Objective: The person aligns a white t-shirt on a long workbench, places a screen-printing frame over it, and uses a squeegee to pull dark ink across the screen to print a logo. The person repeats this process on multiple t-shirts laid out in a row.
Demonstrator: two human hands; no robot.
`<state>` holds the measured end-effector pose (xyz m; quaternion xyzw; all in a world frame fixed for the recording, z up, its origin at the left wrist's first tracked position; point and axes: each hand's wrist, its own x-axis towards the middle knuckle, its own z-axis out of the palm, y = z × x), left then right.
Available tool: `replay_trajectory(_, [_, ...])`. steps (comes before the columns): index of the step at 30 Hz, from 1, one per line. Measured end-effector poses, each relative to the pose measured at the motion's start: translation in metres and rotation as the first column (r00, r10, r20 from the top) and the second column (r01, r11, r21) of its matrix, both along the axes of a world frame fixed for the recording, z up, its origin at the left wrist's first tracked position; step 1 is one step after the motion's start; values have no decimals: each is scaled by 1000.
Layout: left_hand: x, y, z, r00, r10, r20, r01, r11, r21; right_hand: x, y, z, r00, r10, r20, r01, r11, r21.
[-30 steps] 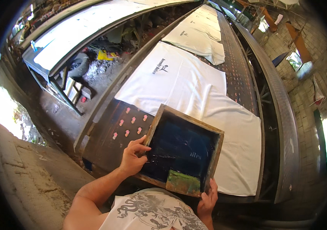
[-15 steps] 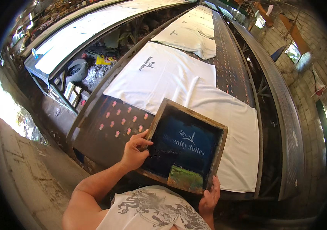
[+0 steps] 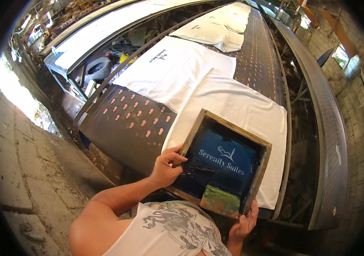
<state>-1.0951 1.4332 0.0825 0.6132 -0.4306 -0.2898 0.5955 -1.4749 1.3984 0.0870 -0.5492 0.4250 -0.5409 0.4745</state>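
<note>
The left hand [image 3: 165,168] grips the left rail of the wooden printing screen [image 3: 222,164], fingers curled over its edge; the right hand [image 3: 244,222] clasps the lower right corner. The screen sits lower centre of the frame, over a white shirt [image 3: 241,106] on the long worktop [image 3: 126,123]. The frame looks stiff and fairly light, its mesh delicate, so the rails are the safest hold. Open room lies toward the upper frame; the worktop's edge runs close at lower left.
</note>
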Motion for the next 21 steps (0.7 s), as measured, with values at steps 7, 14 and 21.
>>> replay_trajectory(7, [-35, -36, -11, 997, -78, 8, 78, 997, 0, -38, 3, 0, 985, -99, -145, 104, 994, 29])
replay_trajectory(14, [-84, -65, -25, 986, -147, -73, 150, 988, 44, -84, 1, 17, 966, -139, -218, 152, 988, 42])
replay_trajectory(21, [-150, -77, -22, 993, -119, 21, 119, 993, 2, -156, -20, 1, 961, -150, -232, 159, 987, 21])
